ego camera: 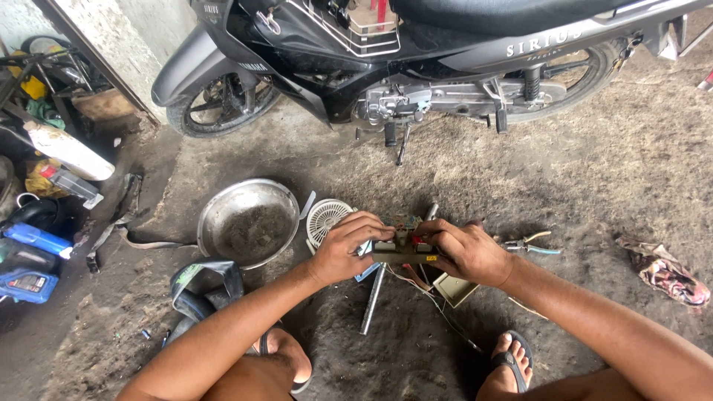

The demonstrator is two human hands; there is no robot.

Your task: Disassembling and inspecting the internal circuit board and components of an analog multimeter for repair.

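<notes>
The head camera looks down at a dirt floor (594, 171). A person squats there in sandals.

In the middle of the frame, both hands hold one small part (403, 251). It looks like a little box with a circuit board and thin wires (438, 304) hanging under it. The left hand (349, 249) grips its left end, fingers curled over the top. The right hand (464, 252) grips its right end, thumb and fingers pinched on it. Both hands are closed on it, up off the floor.

The part looks light and stiff. The board and wires look easy to break, so the hard outer edges seem the best place to hold it. Pulling on the wires could snap them.

Under the hands lies a long metal rod (373, 297). Just left of the hands is a round white fan cover (327, 219). Beside that, farther left, sits a dirty metal bowl (249, 223). A small tan box (454, 288) lies below the right hand. Pliers (531, 243) lie to the right of it.

At the top of the frame stands a black motorbike (416, 52). A crumpled rag (668, 273) lies at the right edge. Blue oil bottles (30, 260) sit at the left edge. A piece of black rubber tube (204, 286) lies at the lower left.
</notes>
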